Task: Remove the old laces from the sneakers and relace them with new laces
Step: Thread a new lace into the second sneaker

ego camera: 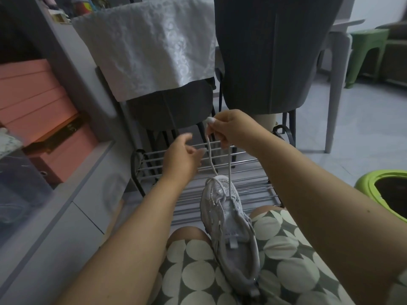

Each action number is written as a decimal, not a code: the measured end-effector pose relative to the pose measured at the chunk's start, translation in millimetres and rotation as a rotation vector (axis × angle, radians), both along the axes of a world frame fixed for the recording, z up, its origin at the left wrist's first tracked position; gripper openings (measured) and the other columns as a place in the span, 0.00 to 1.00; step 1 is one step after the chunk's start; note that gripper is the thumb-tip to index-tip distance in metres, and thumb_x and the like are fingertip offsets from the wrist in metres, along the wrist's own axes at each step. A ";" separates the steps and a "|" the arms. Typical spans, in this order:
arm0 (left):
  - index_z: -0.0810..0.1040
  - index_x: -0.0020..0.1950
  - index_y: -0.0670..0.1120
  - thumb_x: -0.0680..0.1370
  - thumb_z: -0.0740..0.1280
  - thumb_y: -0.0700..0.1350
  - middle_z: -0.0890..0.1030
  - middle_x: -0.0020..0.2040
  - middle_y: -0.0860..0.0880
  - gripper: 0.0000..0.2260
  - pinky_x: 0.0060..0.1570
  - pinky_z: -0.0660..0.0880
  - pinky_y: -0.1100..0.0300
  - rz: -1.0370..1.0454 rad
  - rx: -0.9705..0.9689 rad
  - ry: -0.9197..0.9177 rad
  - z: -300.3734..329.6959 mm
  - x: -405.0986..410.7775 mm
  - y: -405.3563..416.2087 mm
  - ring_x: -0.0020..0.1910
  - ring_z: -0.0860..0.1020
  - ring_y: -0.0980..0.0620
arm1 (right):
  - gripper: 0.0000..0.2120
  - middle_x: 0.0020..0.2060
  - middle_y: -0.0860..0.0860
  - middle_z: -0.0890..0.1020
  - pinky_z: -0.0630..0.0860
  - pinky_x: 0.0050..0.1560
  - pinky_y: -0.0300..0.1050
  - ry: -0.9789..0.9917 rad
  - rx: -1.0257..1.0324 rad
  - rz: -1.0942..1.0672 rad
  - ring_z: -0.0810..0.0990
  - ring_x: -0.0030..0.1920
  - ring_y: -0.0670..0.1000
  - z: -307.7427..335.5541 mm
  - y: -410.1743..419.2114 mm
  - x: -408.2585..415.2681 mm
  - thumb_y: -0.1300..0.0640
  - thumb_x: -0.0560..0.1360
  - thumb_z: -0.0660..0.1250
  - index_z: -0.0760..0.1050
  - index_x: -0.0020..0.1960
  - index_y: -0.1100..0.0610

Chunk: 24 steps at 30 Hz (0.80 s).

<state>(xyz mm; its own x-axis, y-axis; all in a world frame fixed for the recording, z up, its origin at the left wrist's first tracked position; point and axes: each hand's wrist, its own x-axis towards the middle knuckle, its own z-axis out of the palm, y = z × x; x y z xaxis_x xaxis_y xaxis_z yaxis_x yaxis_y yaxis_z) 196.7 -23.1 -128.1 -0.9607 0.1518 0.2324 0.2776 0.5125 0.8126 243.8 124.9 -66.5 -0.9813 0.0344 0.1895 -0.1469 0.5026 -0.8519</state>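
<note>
A pale grey mesh sneaker (pixel 229 219) lies between my knees on my lap, toe pointing away from me. A white lace (pixel 229 166) rises in two strands from the eyelets near its toe. My right hand (pixel 233 128) pinches both strands high above the shoe and holds them taut. My left hand (pixel 182 159) hovers to the left of the strands, fingers loosely curled and blurred, with nothing in it.
A metal shoe rack (pixel 248 194) with chrome bars stands right in front of my knees. Behind it are two dark chairs (pixel 271 62), one draped in a white cloth (pixel 149 45). Pink boxes (pixel 37 102) sit in the cabinet at left; a green bin (pixel 383 190) is at right.
</note>
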 end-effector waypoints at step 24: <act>0.74 0.47 0.37 0.83 0.58 0.48 0.81 0.38 0.38 0.15 0.28 0.78 0.61 0.124 0.380 -0.638 -78.4 22.0 -50.8 0.31 0.80 0.48 | 0.13 0.25 0.49 0.70 0.69 0.29 0.39 0.081 -0.343 -0.010 0.67 0.25 0.45 -5.0 -6.9 -2.3 0.54 0.79 0.61 0.79 0.41 0.58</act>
<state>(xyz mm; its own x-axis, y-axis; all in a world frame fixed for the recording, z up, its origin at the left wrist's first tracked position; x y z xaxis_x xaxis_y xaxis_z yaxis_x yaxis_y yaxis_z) 218.6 -73.8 -206.6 -0.9313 0.0542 -0.3603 -0.3479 0.1613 0.9235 241.5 118.0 -71.5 -0.9628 0.1189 0.2428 -0.2178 0.1907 -0.9572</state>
